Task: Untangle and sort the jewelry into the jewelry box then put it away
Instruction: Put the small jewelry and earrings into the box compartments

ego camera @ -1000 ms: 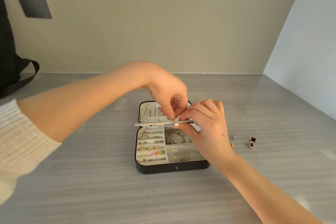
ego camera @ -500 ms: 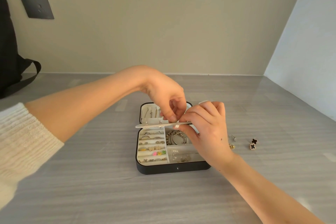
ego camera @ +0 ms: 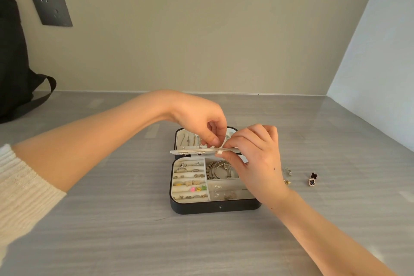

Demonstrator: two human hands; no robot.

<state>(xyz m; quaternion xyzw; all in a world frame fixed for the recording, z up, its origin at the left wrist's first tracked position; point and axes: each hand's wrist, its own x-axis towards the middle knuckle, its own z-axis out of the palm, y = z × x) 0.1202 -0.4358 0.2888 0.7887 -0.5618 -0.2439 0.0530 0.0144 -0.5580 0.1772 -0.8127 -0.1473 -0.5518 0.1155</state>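
Open jewelry box (ego camera: 215, 207) sits right under both hands. The right hand (ego camera: 257, 163) grips its white inner flap (ego camera: 192, 152) level, and the left hand (ego camera: 201, 119) has curled fingertips pinching the flap's top. Clover earrings (ego camera: 312, 179) lie on the surface (ego camera: 112, 231), right of the right hand.

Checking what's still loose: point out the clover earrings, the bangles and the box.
clover earrings (ego camera: 314, 175): head view, upper black clover.
bangles (ego camera: 218, 170): head view, silver loops.
box (ego camera: 201, 207): head view, black front wall.

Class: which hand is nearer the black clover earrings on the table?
Right. The right hand, pinching the box's white panel, is left of the black clover earrings; the left hand is farther left, over the lid.
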